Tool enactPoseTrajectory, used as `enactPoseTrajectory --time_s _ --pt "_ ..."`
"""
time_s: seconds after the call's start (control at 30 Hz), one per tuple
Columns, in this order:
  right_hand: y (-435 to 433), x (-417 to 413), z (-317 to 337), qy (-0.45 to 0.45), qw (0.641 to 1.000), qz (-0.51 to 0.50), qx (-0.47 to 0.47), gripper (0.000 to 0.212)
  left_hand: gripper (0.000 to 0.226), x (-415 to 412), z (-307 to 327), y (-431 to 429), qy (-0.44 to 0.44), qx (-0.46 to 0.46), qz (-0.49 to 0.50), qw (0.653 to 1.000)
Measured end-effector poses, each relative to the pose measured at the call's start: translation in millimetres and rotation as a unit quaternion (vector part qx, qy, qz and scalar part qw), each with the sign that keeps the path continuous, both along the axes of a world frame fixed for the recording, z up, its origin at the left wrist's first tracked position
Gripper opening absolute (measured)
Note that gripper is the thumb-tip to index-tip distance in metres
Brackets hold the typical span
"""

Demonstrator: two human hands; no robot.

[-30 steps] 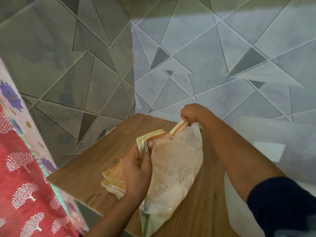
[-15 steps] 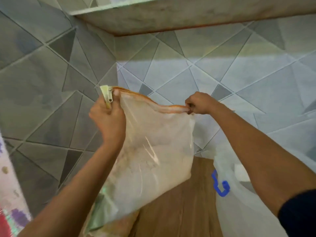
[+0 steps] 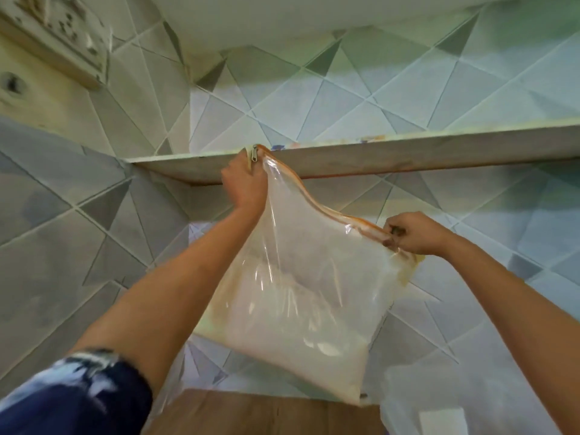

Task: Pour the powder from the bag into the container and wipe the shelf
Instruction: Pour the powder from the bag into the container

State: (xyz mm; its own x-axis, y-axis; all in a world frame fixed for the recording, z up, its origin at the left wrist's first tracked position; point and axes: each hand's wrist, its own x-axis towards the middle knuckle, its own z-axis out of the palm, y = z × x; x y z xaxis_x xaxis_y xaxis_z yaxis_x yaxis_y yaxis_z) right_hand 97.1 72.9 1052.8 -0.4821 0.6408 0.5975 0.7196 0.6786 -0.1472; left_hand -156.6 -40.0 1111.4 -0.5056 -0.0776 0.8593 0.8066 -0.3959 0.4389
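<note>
Since the frame half a second back, the bag (image 3: 298, 296) has been carried higher: its left top corner now reaches the front edge of the upper shelf (image 3: 408, 152), where before it hung level with the mid-wall tiles. View has tilted upward; the blue-marked white plastic at lower right is no longer readable, only a pale translucent sheet (image 3: 439, 400) there.

Left hand (image 3: 246, 180): fingers closed around the bag's top corner at the metal zip pull (image 3: 254, 153), raised to the shelf edge. Right hand (image 3: 414, 232): fingers pinched on the orange zip strip (image 3: 329, 211) at the other top corner, held lower, so the bag's top line slopes down to the right.

Bag is clear plastic, hanging free in the air between the two hands, above the wooden lower shelf (image 3: 266, 416) and not touching it. Pale powder (image 3: 282, 346) fills the lower half, settled toward the bottom.

Whether the zip is open along its length: cannot tell.

Background: grey triangular-pattern wall tiles (image 3: 345, 98). Dark blue sleeve (image 3: 72, 400) on the left forearm, blurred.
</note>
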Motion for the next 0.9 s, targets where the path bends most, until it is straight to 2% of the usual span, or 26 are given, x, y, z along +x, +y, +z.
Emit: enactPoseTrajectory --time_s 0.1,0.23,0.33,0.47,0.6,0.67,0.83,0.9 --pt "-12 -2 2 0.153 0.982 0.096 -0.058 0.02 0.031 13 11 18 0.026 0.006 -0.043 0.999" --pt "-39 -42 26 0.231 0.943 0.192 -0.142 0.032 0.032 18 17 31 0.017 -0.001 -0.029 0.999" --pt "-44 -71 46 0.249 0.937 0.197 -0.147 0.061 0.031 18 16 28 -0.01 0.006 -0.043 0.999" --pt "-45 -101 49 0.233 0.933 0.227 -0.157 0.051 0.037 16 13 29 0.011 0.005 -0.07 0.997" --pt "-35 -116 46 0.322 0.894 0.29 -0.11 0.045 0.031 6 6 30 0.012 -0.021 -0.068 0.997" --pt "-33 -124 46 0.349 0.893 0.274 -0.078 0.04 0.027 3 2 25 0.015 -0.024 -0.069 0.997" --pt "-45 -152 51 0.369 0.917 0.155 0.0 0.027 0.017 -10 10 14 -0.001 -0.011 -0.126 0.992" --pt "-49 -156 62 0.363 0.914 0.18 -0.03 0.032 0.013 -7 19 9 0.006 0.007 -0.151 0.989"
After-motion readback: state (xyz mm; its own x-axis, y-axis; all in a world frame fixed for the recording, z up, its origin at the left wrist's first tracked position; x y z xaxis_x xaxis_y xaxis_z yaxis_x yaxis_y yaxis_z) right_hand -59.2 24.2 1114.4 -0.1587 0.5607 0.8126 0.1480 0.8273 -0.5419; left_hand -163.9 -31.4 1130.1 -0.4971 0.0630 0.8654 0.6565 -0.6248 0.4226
